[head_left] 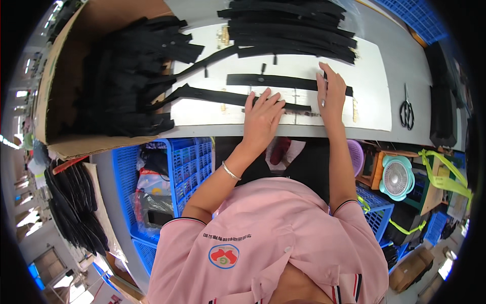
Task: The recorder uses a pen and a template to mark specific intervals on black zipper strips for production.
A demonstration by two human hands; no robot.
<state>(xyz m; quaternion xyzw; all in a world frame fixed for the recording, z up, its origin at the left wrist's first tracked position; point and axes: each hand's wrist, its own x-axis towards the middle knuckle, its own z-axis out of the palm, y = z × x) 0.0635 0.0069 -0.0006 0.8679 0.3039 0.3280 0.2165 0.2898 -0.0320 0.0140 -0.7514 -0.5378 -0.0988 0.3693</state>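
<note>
My left hand lies with fingers spread on a long black fabric strip, pressing it against a white board. That strip runs left into a cardboard box. Just beyond it another black strip lies straight across the board, a small black tab beside it. My right hand rests over this farther strip near its right end. Its thumb and fingers are closed around a slim thing, of which only a dark end and a pale tip show; I cannot tell its kind.
An open cardboard box full of black strips stands at the left. More strips are stacked at the board's far side. Scissors lie to the right, near a black block. Blue crates and a small fan sit below.
</note>
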